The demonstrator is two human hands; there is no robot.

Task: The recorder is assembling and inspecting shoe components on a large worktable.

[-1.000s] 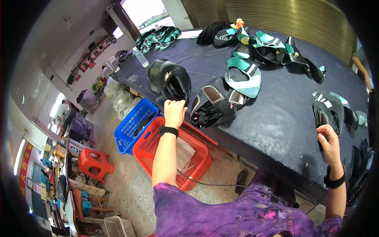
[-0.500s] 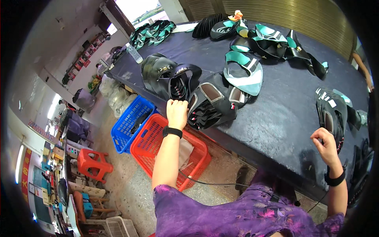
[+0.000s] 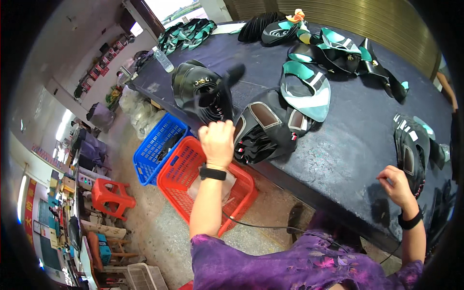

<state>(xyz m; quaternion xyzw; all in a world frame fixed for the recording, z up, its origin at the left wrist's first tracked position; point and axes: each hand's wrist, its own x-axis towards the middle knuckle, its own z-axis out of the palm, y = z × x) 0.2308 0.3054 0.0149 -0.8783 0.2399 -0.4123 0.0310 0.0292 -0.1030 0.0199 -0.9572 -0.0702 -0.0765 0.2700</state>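
Stack of black shoe uppers [image 3: 187, 89] on the bench's [image 3: 348, 140] left looks well short of done; left hand [image 3: 216, 140] seems to pinch one blurry upper [image 3: 225, 92] there. Middle pile [image 3: 270, 128] sits bunched, plenty left. Right hand [image 3: 398, 186] is loosely curled, seemingly empty, beside another thick stack [image 3: 410, 145].

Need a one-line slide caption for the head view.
Left hand holding a blurred black shoe piece beside a stack on a dark table, right hand near another stack.
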